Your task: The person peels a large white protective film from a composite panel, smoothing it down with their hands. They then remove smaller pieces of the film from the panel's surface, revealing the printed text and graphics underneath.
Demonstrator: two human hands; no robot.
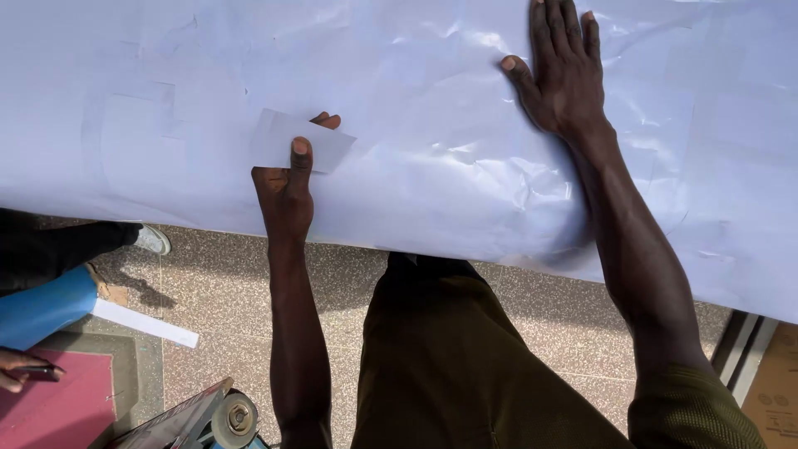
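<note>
A large pale blue-white sheet [432, 108] covers the work surface across the top of the view, creased and wrinkled near the middle. My left hand [287, 187] pinches a small white card [287, 140] between thumb and fingers and holds it flat against the sheet near its front edge. My right hand [565, 71] lies palm down on the sheet further up and to the right, fingers spread, pressing it flat beside the wrinkles.
Below the sheet's edge is a speckled stone floor [241, 299]. At the left lie a blue roll [41, 308], a white strip [145, 323] and a pink board [58, 407] with another person's hand [21, 370]. A shoe [152, 239] and a small wheeled tool [233, 420] are nearby.
</note>
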